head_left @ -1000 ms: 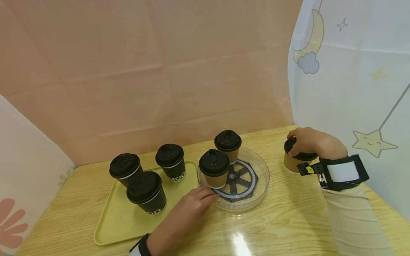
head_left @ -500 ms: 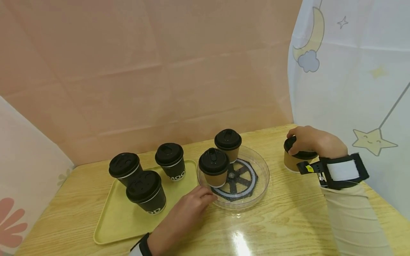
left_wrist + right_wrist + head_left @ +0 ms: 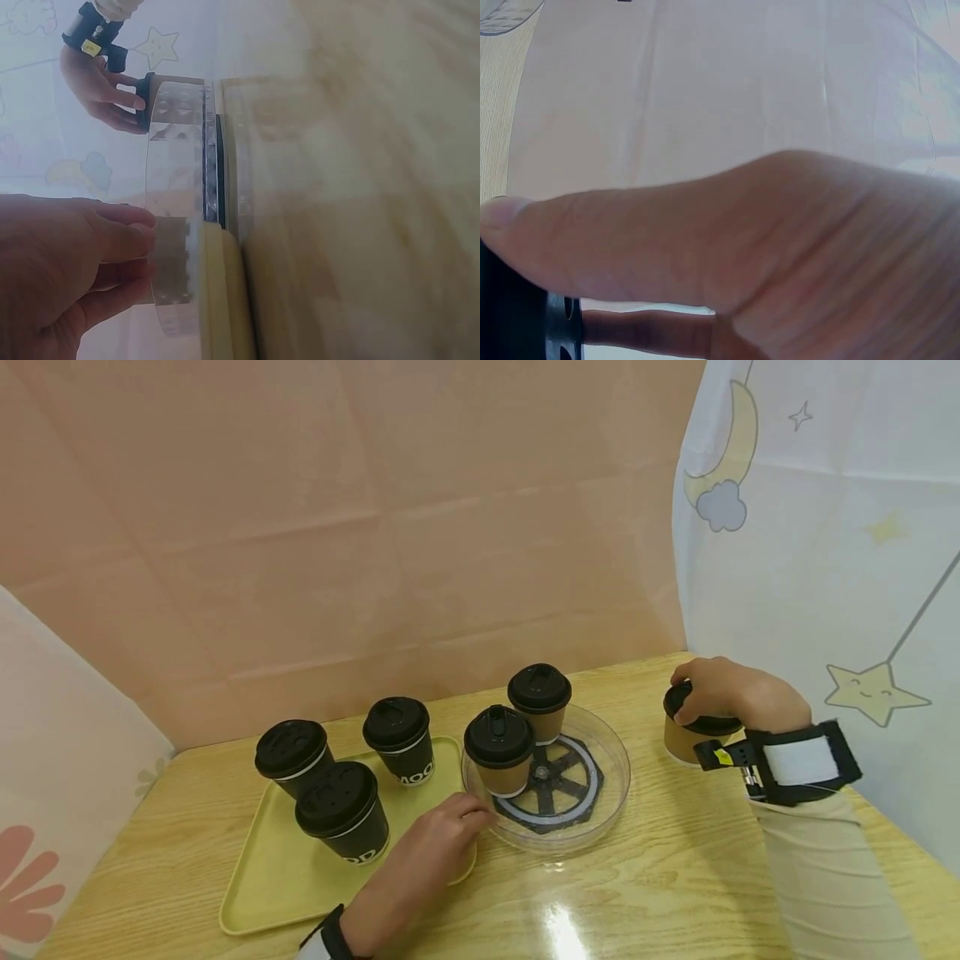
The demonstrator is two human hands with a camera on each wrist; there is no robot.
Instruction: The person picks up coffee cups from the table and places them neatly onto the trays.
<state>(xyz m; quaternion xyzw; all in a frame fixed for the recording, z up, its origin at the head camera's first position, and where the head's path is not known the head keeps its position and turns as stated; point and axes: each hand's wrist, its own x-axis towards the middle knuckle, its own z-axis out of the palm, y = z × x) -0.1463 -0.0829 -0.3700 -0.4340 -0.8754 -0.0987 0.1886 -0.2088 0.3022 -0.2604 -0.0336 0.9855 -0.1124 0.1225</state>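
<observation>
In the head view my left hand point(image 3: 442, 837) pinches the near-left rim of a clear round turntable point(image 3: 592, 835) with a dark spoked base. Two brown paper cups with black lids stand in it, a front cup point(image 3: 504, 777) and a back cup point(image 3: 551, 724). At the far right my right hand point(image 3: 738, 693) grips the black lid of another brown paper cup point(image 3: 681, 742), upright on the table. The left wrist view shows my left fingertips point(image 3: 139, 225) at the clear rim point(image 3: 169, 180). In the right wrist view my thumb point(image 3: 592, 240) lies against the black lid point(image 3: 510, 315).
A yellow tray point(image 3: 262, 893) on the left, close by the turntable, bears three black lidded cups, among them a front one point(image 3: 360, 839). The wooden table point(image 3: 637, 893) meets a peach cloth point(image 3: 375, 568) behind and a white patterned cloth point(image 3: 825, 593) at the right.
My left hand has shifted slightly left along the turntable's rim. The back brown cup has moved a little right and the front one slightly left. My right hand and its cup stay still.
</observation>
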